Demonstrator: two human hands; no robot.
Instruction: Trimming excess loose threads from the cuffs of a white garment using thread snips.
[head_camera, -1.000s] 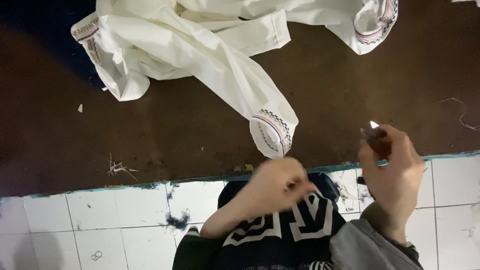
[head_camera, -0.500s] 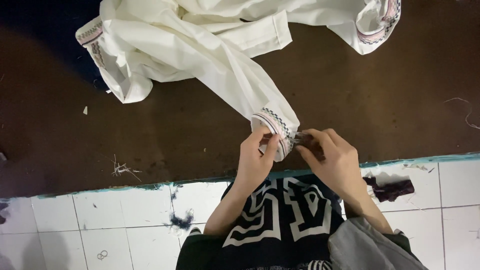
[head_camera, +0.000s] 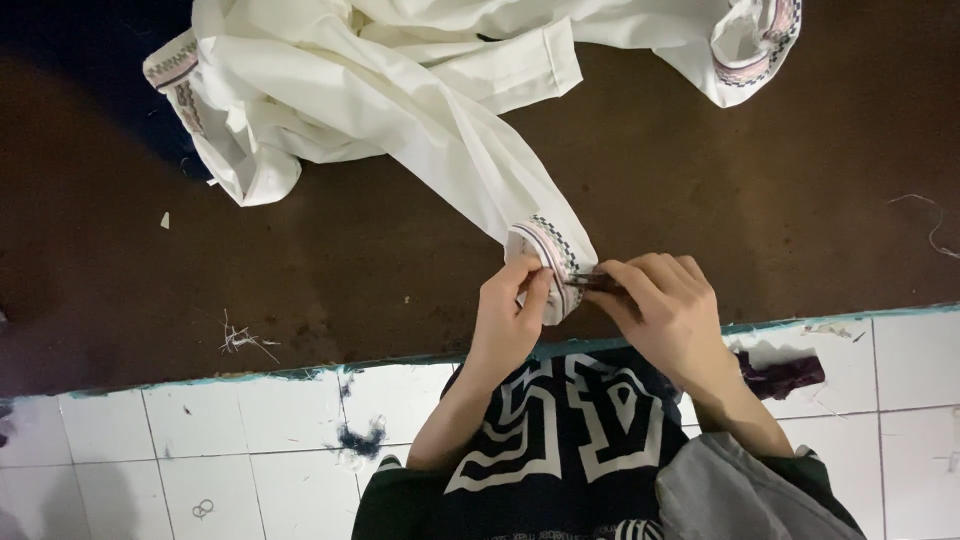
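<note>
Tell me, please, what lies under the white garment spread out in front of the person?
The white garment lies on a dark brown surface. The left hand pinches its patterned cuff; the right hand holds a small dark tool there. Whatever is beneath the bunched cloth is covered.

Both bare forearms reach forward from the torso and converge, bringing the hands close together at centre frame. The left hand (head_camera: 512, 315) is curled, thumb and fingers pinched shut, knuckles facing up. The right hand (head_camera: 665, 315) angles in from the right, back of the hand upward, its fingers bent and pressed together toward the left hand's fingertips.
</note>
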